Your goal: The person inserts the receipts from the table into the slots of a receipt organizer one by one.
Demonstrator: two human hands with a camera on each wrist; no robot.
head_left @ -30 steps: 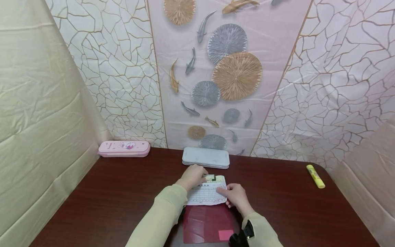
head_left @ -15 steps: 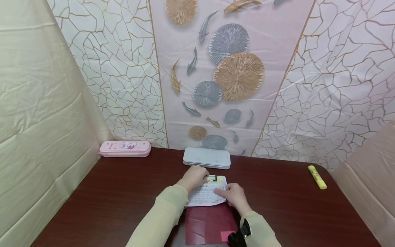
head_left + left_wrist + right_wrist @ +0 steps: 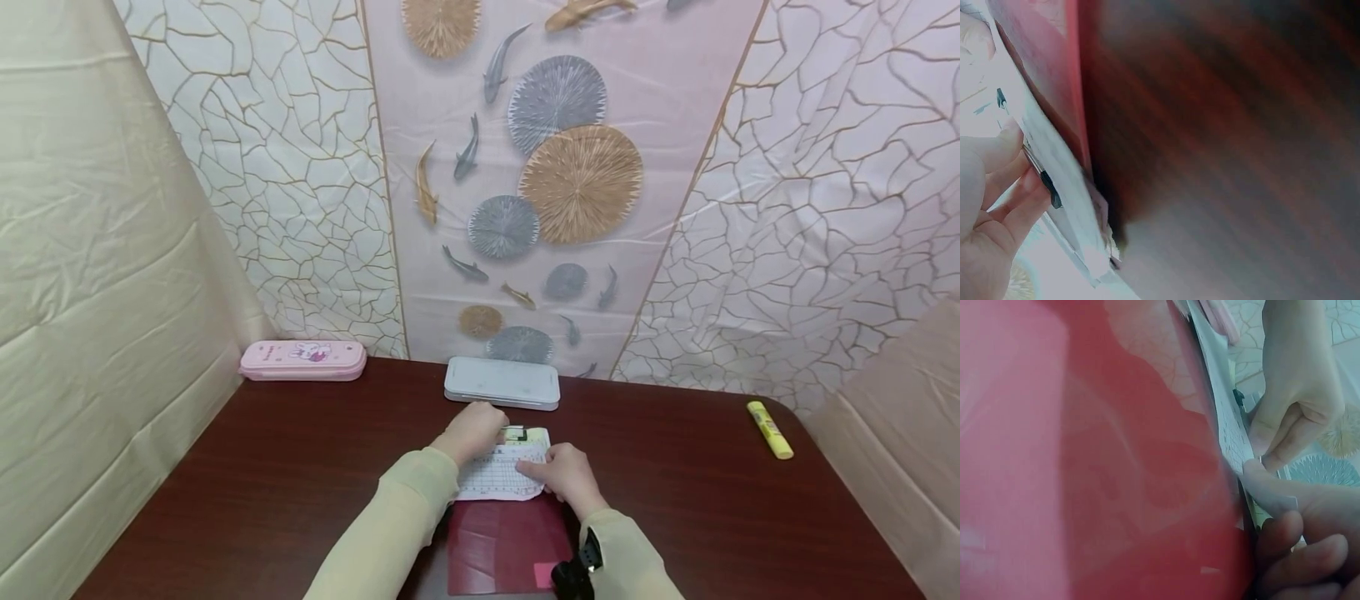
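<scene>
A printed form [image 3: 498,475] with a table grid lies over the upper part of a red plastic folder [image 3: 487,546]. Across the form's top sits a metal clip [image 3: 1034,161] with black ends. My left hand [image 3: 474,433] pinches this clip between thumb and fingers, covering its left part in the head view. At the right edge of the sheets is my right hand [image 3: 572,477], its thumb lying on top of the paper and its other fingers curled beneath the edge. A yellowish sheet [image 3: 536,437] shows behind the form near the clip.
A pale blue tin case [image 3: 502,382] lies just beyond the hands, near the patterned backdrop. The pink pencil case [image 3: 303,361] is at the back left. Toward the right edge of the dark wooden table [image 3: 675,500] lies a yellow tube [image 3: 770,430].
My right thumb has slid slightly left over the form, and the right hand has shifted a little with it. My left hand stays at the clip.
</scene>
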